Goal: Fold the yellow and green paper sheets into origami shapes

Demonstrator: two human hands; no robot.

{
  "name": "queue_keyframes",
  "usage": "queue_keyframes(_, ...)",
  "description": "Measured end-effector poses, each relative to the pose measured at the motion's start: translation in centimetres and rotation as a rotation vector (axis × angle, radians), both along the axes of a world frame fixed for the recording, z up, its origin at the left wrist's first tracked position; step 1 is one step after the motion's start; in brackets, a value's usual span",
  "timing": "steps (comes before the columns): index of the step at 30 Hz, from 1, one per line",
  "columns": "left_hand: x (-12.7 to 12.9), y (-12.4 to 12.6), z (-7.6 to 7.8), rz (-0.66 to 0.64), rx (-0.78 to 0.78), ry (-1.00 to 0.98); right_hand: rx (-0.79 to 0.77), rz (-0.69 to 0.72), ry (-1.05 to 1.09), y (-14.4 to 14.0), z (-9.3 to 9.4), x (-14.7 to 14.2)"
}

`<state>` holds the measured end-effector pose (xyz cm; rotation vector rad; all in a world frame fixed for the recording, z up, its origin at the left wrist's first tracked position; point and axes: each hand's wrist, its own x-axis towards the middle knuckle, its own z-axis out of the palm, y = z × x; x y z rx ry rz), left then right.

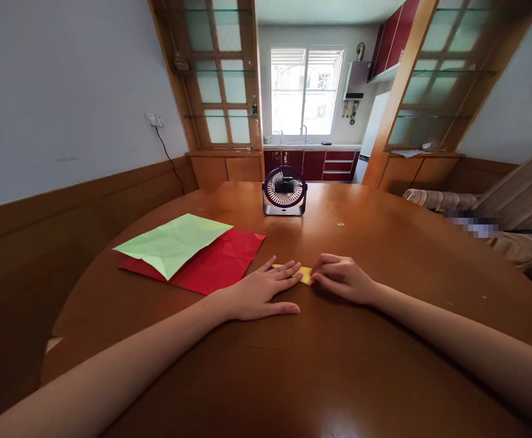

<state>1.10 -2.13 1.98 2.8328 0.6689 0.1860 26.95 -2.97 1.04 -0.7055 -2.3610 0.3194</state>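
Closest in, the left hand lies flat, fingers spread, pinning a small yellow paper to the worktop. The right hand has fingers curled, pinching its other end. Paper that thin looks light and floppy, tears easily; best held by the edges. Green sheet over red sheet sits left, fan behind.

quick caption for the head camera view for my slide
Both hands, left hand flat and right hand pinching, press a small yellow paper on a round wooden table.

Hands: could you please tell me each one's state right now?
Left hand: open, flat on the yellow paper.
Right hand: fingers curled, pinching the paper's edge.
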Motion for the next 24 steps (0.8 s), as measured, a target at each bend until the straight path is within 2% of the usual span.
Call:
queue_keyframes(4,0.2,-0.2,0.3,0.000,-0.013,0.024,0.050,-0.049,-0.007,0.1,0.0,-0.2)
queue_keyframes(9,0.4,-0.1,0.6,0.030,-0.032,0.006,0.188,-0.017,-0.188,0.0,-0.1,-0.3)
queue_keyframes(15,0.5,0.0,0.9,0.067,-0.060,-0.030,0.295,-0.036,-0.235,0.5,-0.3,0.7)
queue_keyframes(21,-0.4,0.6,1.1,0.183,-0.009,-0.001,0.357,-0.031,-0.217,1.1,-0.2,1.6)
queue_keyframes(24,-0.9,1.1,1.2,0.190,0.047,-0.021,0.399,-0.049,-0.221,1.3,-0.1,1.8)
